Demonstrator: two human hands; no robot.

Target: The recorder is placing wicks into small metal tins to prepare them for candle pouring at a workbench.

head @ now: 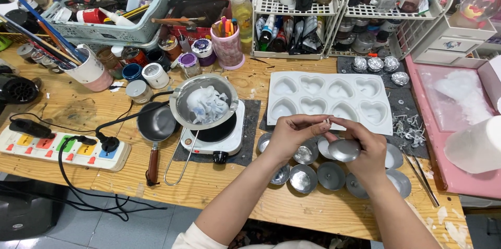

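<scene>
My right hand [365, 150] cups a small metal tealight cup [344, 150] above the desk [68, 113], fingers curled under it. My left hand [292, 134] has thumb and forefinger pressed together on something thin and pale at the cup's rim, probably a wick [327, 122]; too small to be sure.

Risks, as I judge them:
- Wick is tiny. A loose pinch could drop it among the empty cups [302, 176] below, where it would be hard to pick out.
- Cup is thin and light. A tighter squeeze might dent it; a tilt would seat the wick off-centre.
- My forearms hang over the cups on the desk; a low elbow could scatter them.
- Strainer [204, 104] holding white wax lumps sits on the small hotplate [214, 137], close to my left. Its wire handle juts toward me and could be knocked.

Hard to make out:
- Whether the hotplate is on.
- Inside of the held cup, hidden behind my fingers.
- Whether the heart mould [329, 100] cavities hold set wax or are bare.
- Wick tabs [409, 124] right of the mould, only a small blurred heap.
</scene>
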